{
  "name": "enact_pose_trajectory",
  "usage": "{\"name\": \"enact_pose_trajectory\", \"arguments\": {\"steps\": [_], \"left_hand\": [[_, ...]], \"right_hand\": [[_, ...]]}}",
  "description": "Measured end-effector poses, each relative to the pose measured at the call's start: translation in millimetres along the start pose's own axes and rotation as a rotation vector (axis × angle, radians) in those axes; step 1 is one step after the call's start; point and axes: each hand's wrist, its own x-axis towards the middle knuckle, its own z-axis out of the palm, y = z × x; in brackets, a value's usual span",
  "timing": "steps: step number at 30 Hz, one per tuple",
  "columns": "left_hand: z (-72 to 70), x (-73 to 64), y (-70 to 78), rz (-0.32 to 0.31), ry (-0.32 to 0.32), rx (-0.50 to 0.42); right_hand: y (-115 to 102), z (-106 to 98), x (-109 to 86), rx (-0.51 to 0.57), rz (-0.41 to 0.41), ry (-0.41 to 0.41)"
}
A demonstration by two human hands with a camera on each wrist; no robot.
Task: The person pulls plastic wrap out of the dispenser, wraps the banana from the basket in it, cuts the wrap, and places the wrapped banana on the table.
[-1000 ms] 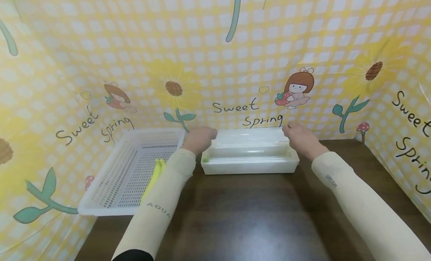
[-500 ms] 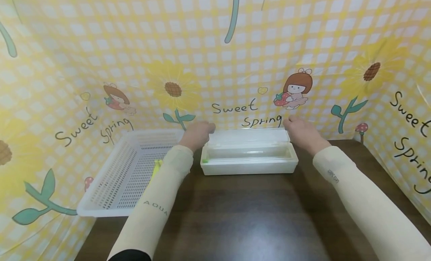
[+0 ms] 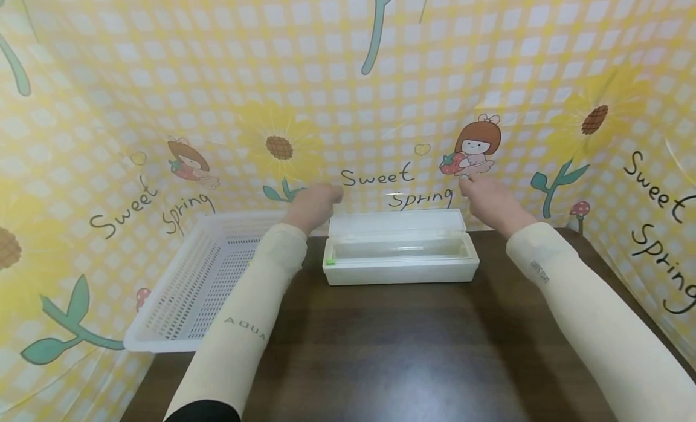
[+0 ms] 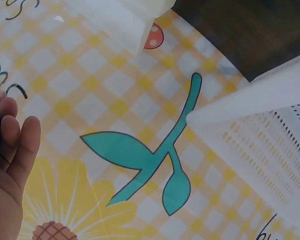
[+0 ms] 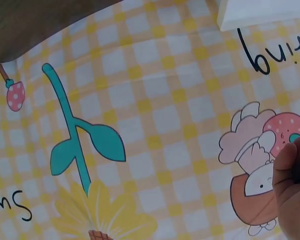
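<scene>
A long white cling film dispenser (image 3: 402, 274) sits on the table, its lid (image 3: 397, 222) tipped up at the back. A small green piece (image 3: 330, 262) shows at its left end. Above the lid's two ends, my left hand (image 3: 312, 205) and right hand (image 3: 495, 204) are raised level, fingers curled and thumbs against them. They appear to pinch a sheet of clear cling film (image 3: 399, 195), visible only as faint glints between them. In the left wrist view, curled fingers (image 4: 10, 145) show at the edge; the right wrist view cuts off most of the hand.
A white perforated basket (image 3: 133, 342) stands to the left, partly behind my left sleeve (image 3: 244, 325). Dark brown table (image 3: 391, 343) extends in front of the dispenser. A yellow checked cloth (image 3: 353, 95) hangs close behind it and along both sides.
Both hands have risen from the dispenser's lid to above it, the left also drifting slightly left. The yellow bananas in the basket have become hidden behind my left sleeve. The dispenser stays put.
</scene>
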Motion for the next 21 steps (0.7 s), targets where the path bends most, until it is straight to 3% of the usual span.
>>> {"name": "enact_pose_trajectory", "arguments": {"steps": [8, 21], "left_hand": [[-12.6, 4.1, -2.9, -0.044, -0.011, -0.062], [-26.1, 9.7, -4.1, -0.024, -0.011, -0.036]], "right_hand": [[-2.4, -15.9, 7.2, -0.016, 0.001, 0.013], [3.5, -23.2, 15.0, -0.047, -0.075, 0.098]]}}
